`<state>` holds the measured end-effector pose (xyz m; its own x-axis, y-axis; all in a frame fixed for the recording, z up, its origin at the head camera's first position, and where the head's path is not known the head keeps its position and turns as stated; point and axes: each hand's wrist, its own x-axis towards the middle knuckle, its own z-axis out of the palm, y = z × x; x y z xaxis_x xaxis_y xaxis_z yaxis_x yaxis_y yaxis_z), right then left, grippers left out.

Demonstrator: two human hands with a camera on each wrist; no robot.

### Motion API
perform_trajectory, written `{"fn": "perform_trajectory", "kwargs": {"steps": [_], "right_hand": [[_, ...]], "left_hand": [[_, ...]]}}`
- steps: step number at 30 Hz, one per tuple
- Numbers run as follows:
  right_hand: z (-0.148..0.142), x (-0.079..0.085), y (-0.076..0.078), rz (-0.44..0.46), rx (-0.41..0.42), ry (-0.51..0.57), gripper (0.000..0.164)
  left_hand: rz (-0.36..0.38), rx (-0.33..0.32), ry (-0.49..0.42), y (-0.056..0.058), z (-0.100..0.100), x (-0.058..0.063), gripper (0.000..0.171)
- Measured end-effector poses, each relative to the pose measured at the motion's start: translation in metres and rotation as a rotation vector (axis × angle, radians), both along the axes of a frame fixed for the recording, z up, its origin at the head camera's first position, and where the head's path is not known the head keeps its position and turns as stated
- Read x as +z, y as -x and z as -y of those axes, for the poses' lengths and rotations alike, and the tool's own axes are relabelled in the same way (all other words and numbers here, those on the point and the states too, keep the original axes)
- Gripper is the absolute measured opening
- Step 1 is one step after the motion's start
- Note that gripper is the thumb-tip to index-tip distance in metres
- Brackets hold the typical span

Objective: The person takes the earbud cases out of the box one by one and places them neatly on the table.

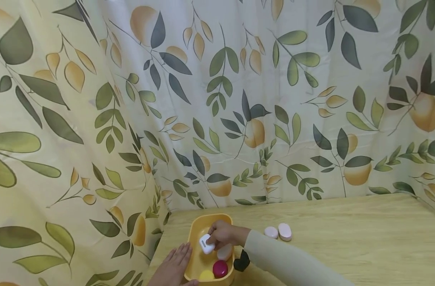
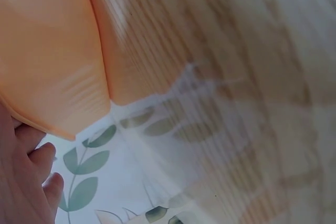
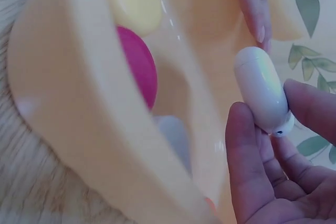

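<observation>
My right hand [image 1: 222, 233] pinches a small white rounded case [image 1: 206, 244], which looks like an earbud case with a grey panel, above the inside of a yellow-orange plastic bin [image 1: 194, 238]. In the right wrist view, thumb and fingers grip the white case [image 3: 260, 87] by its sides. A tiny loop shows at its lower end. On the bin's left rim rests my left hand [image 1: 172, 264], its fingers extended. Inside the bin lie a magenta round case [image 1: 220, 269], a yellow round one [image 1: 206, 275] and a pale oval one [image 1: 224, 252], partly hidden by the right arm.
On the wood-patterned table [image 1: 328, 230], a pale pink round case [image 1: 271, 232] and a pale pink oblong case [image 1: 285, 231] stand right of the bin. A black angular object [image 1: 242, 261] sits against the bin's right side. Leaf-patterned curtains [image 1: 217, 119] border the table's back and left.
</observation>
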<state>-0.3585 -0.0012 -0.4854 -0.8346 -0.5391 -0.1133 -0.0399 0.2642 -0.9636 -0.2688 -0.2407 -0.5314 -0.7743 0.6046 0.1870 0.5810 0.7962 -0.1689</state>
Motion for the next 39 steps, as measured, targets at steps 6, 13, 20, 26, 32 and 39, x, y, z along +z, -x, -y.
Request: {"fn": "perform_trajectory", "kwargs": {"steps": [6, 13, 20, 26, 32, 39], "right_hand": [[-0.010, 0.002, 0.003, -0.014, 0.016, -0.002, 0.019], [-0.022, 0.008, 0.008, -0.006, 0.026, 0.013, 0.021], [-0.032, 0.009, 0.010, -0.004, 0.016, 0.031, 0.022], [-0.042, 0.010, 0.008, -0.003, 0.014, 0.025, 0.022], [-0.052, 0.011, 0.009, -0.008, -0.002, 0.004, 0.023], [-0.063, 0.010, 0.009, 0.023, -0.001, 0.038, 0.022]], "left_hand": [[0.008, 0.006, -0.019, -0.001, -0.002, -0.001, 0.090], [0.031, 0.024, -0.023, -0.002, -0.003, 0.001, 0.090], [0.048, 0.026, -0.061, -0.001, -0.002, 0.001, 0.089], [0.060, 0.038, -0.045, -0.001, -0.002, -0.002, 0.093], [0.053, 0.038, -0.050, -0.001, -0.002, -0.002, 0.093], [0.037, 0.032, -0.052, -0.001, -0.002, -0.003, 0.094]]}}
